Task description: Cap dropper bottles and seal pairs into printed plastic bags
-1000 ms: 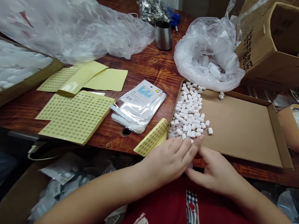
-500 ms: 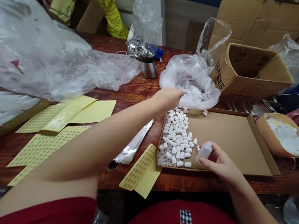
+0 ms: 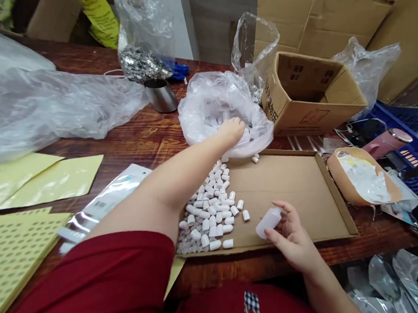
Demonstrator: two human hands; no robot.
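My right hand holds a small white translucent plastic bottle between thumb and fingers, tilted above the shallow cardboard tray. My left hand reaches into a clear plastic bag behind the tray, among more white bottles. Its knuckles show, bent downward, but the fingertips are hidden, so I cannot see whether it grips a bottle. Many white caps lie heaped in the left part of the tray, with small clear pieces at its near left corner.
An open cardboard box stands behind the tray. To its right are an orange tub and a pink flask. A metal cup sits left of the bag. Yellow sticker sheets and plastic wrap cover the left side.
The view has swung to the right. My left hand has moved further over the bag's opening. My right hand still has the bottle, now tilted more.
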